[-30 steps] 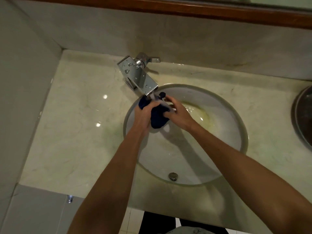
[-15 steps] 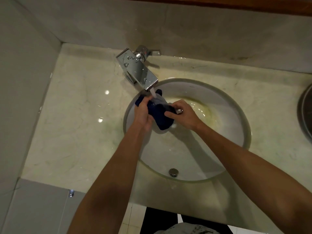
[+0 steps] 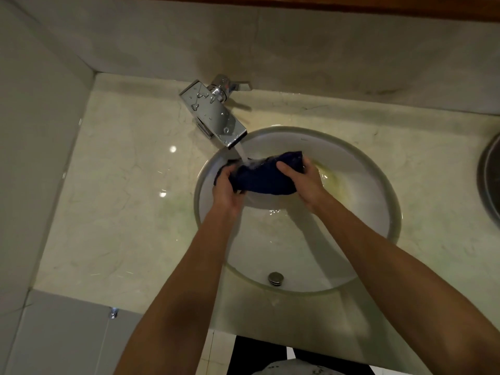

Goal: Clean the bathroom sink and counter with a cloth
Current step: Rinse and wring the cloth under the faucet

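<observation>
A pale stone worktop shows no sign of wiping yet; cleaning looks barely begun. Under the running tap, the left hand and right hand each grip an end of the dark blue cloth, stretched between them over the sink.

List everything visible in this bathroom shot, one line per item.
cloth: one, dark blue, held over the sink under the running water
faucet: one, chrome, on the counter behind the sink, water flowing
sink: one, white, round, set in the counter
drain plug: one, metal, near side of basin
counter: one, pale marble
left hand: one, grips the cloth's left end
right hand: one, grips the cloth's right end
</observation>
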A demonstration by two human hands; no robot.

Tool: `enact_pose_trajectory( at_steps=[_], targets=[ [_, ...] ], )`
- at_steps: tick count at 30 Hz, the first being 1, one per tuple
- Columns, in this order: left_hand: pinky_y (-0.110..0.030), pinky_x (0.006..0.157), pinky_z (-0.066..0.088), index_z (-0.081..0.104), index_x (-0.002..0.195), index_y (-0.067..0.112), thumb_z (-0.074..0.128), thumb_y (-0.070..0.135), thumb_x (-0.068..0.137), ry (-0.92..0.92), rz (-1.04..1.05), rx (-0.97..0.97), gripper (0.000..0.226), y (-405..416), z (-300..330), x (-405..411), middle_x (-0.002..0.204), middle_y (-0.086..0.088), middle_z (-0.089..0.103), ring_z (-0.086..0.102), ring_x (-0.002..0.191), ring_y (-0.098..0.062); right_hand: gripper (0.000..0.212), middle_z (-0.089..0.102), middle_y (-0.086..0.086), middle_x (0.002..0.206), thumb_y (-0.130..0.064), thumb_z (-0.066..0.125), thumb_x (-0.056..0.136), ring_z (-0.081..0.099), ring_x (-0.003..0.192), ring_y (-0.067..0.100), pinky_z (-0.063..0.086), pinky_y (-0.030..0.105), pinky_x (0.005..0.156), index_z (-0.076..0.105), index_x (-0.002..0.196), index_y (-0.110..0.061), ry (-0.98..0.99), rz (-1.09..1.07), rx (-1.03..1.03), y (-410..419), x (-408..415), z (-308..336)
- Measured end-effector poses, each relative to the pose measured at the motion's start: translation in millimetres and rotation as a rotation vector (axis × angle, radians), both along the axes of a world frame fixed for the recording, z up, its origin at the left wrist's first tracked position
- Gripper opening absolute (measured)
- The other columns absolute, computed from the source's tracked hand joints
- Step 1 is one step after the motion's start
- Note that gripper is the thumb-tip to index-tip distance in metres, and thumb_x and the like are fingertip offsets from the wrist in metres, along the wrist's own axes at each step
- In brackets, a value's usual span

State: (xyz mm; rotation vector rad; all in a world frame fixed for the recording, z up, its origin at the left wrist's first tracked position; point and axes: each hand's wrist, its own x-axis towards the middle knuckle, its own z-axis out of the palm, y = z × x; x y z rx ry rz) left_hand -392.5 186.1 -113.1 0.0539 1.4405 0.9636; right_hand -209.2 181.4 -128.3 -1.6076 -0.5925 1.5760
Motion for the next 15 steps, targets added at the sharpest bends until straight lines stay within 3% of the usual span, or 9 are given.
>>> enact_pose_trajectory(
  at_steps=[1, 3, 5, 7, 9, 11, 14, 15],
  targets=[
    [-0.031, 0.073, 0.059, 0.069, 0.117, 0.008, 0.064, 0.02, 0.095, 0.069, -0.056, -0.028, 0.026, -4.3, -5.4, -0.6, 0.115, -0.013, 0.074, 0.067, 0.109, -0.029, 0.041, 0.073, -0.005, 0.11, -0.025, 0.083, 0.083, 0.071, 0.096, 0.007, 0.06, 0.027, 0.082, 0.064, 0.118, -0.018, -0.069, 0.035, 0.055, 4.8, -0.3, 8.8],
    [-0.033, 0.082, 0.06, 0.071, 0.105, 0.012, 0.07, 0.023, 0.094, 0.236, -0.208, -0.077, 0.016, -11.1, -10.0, 0.7, 0.107, -0.009, 0.075, 0.069, 0.108, -0.028, 0.037, 0.071, -0.008, 0.105, -0.024, 0.084, 0.082, 0.069, 0.088, -0.001, 0.06, 0.023, 0.075, 0.063, 0.113, -0.02, -0.157, 0.125, 0.179, 12.8, -2.7, 25.6],
    [-0.032, 0.093, 0.054, 0.067, 0.122, 0.011, 0.074, 0.032, 0.091, 0.533, -0.357, -0.071, 0.038, -18.1, -7.4, 3.1, 0.123, -0.008, 0.07, 0.065, 0.115, -0.025, 0.04, 0.071, -0.006, 0.104, -0.023, 0.086, 0.08, 0.069, 0.09, 0.002, 0.061, 0.025, 0.076, 0.063, 0.112, -0.018, -0.208, 0.222, 0.291, 18.4, -6.8, 38.3],
    [-0.027, 0.1, 0.047, 0.053, 0.143, 0.013, 0.076, 0.032, 0.089, 0.807, -0.391, 0.081, 0.062, -23.9, 5.7, 6.6, 0.139, -0.004, 0.059, 0.057, 0.124, -0.018, 0.044, 0.069, -0.009, 0.104, -0.025, 0.088, 0.076, 0.067, 0.092, 0.001, 0.059, 0.021, 0.077, 0.063, 0.112, -0.02, -0.302, 0.343, 0.372, 21.1, -11.7, 46.7],
    [-0.019, 0.1, 0.045, 0.048, 0.147, 0.019, 0.073, 0.021, 0.091, 0.782, -0.373, 0.293, 0.061, -23.6, 20.6, 11.0, 0.14, 0.004, 0.056, 0.054, 0.122, -0.005, 0.053, 0.067, -0.013, 0.106, -0.03, 0.091, 0.072, 0.065, 0.095, 0.0, 0.059, 0.022, 0.08, 0.061, 0.115, -0.025, -0.404, 0.48, 0.428, 22.4, -16.1, 51.1],
    [-0.013, 0.096, 0.048, 0.051, 0.144, 0.017, 0.069, 0.007, 0.09, 0.628, -0.468, 0.44, 0.058, -15.5, 31.2, 10.0, 0.139, 0.003, 0.059, 0.057, 0.117, 0.003, 0.069, 0.066, -0.013, 0.109, -0.035, 0.093, 0.066, 0.065, 0.099, 0.005, 0.06, 0.031, 0.085, 0.056, 0.125, -0.03, -0.449, 0.588, 0.446, 25.8, -18.6, 58.0],
    [-0.038, 0.105, 0.053, 0.054, 0.141, 0.023, 0.074, 0.018, 0.084, 0.398, -0.629, 0.507, 0.061, -6.4, 34.2, 0.5, 0.136, -0.003, 0.062, 0.06, 0.126, -0.015, 0.094, 0.066, -0.012, 0.097, -0.033, 0.092, 0.067, 0.066, 0.093, 0.008, 0.058, 0.036, 0.085, 0.041, 0.145, -0.036, -0.479, 0.767, 0.456, 36.3, -17.0, 67.0],
    [-0.039, 0.105, 0.053, 0.054, 0.14, 0.024, 0.078, 0.023, 0.083, 0.393, -0.678, 0.509, 0.061, -5.9, 34.6, -1.8, 0.135, -0.004, 0.063, 0.06, 0.125, -0.018, 0.098, 0.065, -0.013, 0.091, -0.028, 0.091, 0.07, 0.066, 0.088, 0.006, 0.058, 0.034, 0.083, 0.035, 0.15, -0.035, -0.493, 0.82, 0.474, 39.8, -16.3, 68.7]
  ],
)
